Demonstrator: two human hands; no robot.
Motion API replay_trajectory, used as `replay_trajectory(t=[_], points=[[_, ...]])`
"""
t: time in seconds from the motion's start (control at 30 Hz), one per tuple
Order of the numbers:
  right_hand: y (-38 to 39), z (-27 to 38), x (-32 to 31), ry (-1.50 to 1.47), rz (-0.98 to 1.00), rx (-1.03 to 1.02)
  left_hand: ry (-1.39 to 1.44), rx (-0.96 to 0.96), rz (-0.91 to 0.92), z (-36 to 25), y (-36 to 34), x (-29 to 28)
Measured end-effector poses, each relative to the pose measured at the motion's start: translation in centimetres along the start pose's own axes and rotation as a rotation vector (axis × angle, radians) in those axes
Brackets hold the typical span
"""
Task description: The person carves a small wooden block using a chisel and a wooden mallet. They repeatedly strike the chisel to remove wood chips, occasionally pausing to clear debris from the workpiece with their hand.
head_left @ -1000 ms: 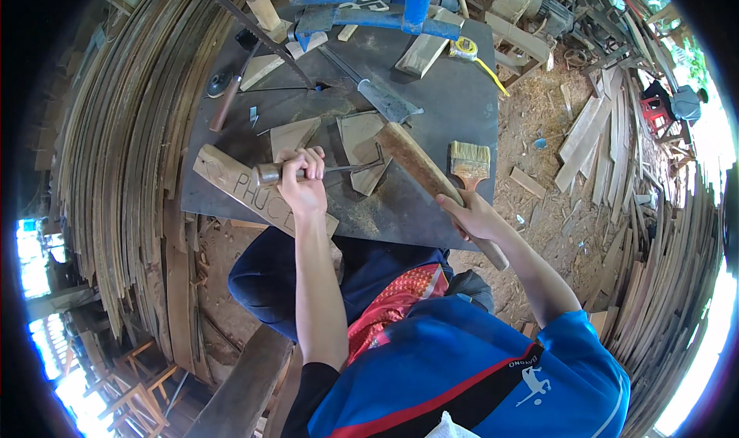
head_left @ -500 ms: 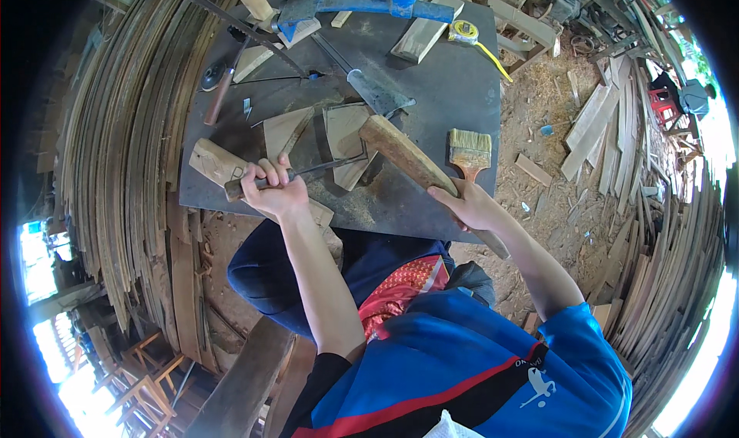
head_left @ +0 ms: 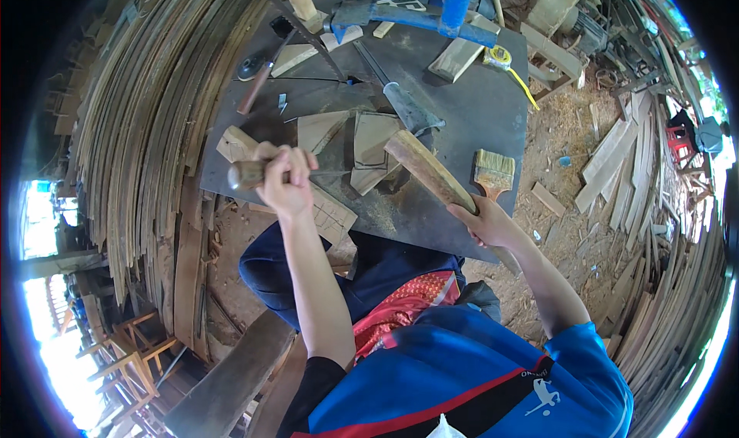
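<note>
A workshop with a dirt floor, stacked planks (head_left: 131, 161) curving along 9 o'clock, and a dark table (head_left: 416, 61) reaching from the person toward 12 o'clock. The left hand (head_left: 288, 185) is over the table's near left part, fingers clamped around the wooden handle of a thin metal tool (head_left: 248, 175). The tool lies nearly crosswise: handle end toward 9 o'clock, shaft toward 3, above the table and toward a wood piece (head_left: 373, 138). Its exact tip is hard to make out. The right hand (head_left: 491, 224) has its fingers clamped around a long wooden bar (head_left: 431, 168), slanting from between 10 and 11 o'clock down to between 4 and 5. A brush (head_left: 494, 172) lies just beside the bar, toward 2 o'clock from the right hand.

Half a second ago the handle pointed nearer 8 o'clock; now its round end shows larger. The bar's slant is much the same.
</note>
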State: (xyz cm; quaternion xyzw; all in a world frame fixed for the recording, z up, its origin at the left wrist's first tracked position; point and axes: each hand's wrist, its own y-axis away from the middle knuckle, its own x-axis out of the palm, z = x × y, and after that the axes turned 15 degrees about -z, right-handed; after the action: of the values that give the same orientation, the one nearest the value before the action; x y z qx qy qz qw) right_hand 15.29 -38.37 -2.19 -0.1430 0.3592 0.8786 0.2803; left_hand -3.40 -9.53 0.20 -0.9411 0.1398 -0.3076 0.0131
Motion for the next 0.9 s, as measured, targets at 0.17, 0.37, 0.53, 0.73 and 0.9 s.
replay_trajectory(t=[0.17, 0.37, 0.53, 0.73, 0.9], points=[[0.0, 0.0, 0.3, 0.001, 0.001, 0.014, 0.049, -0.09, 0.061, 3.8, 0.2, 2.1], [0.0, -0.6, 0.6, -0.048, 0.025, 0.016, -0.102, -0.116, 0.103, 5.8, 0.8, 3.9], [0.1, -0.2, 0.2, 0.014, 0.016, 0.024, -0.035, -0.14, 0.177, 6.5, 1.0, 4.4], [-0.8, -0.8, -0.2, -0.021, 0.06, 0.026, -0.134, -0.191, 0.164, 7.0, 2.1, 5.7], [-0.6, -1.4, 0.3, -0.056, 0.041, 0.048, -0.205, -0.119, 0.161, 6.9, 2.6, 6.8]])
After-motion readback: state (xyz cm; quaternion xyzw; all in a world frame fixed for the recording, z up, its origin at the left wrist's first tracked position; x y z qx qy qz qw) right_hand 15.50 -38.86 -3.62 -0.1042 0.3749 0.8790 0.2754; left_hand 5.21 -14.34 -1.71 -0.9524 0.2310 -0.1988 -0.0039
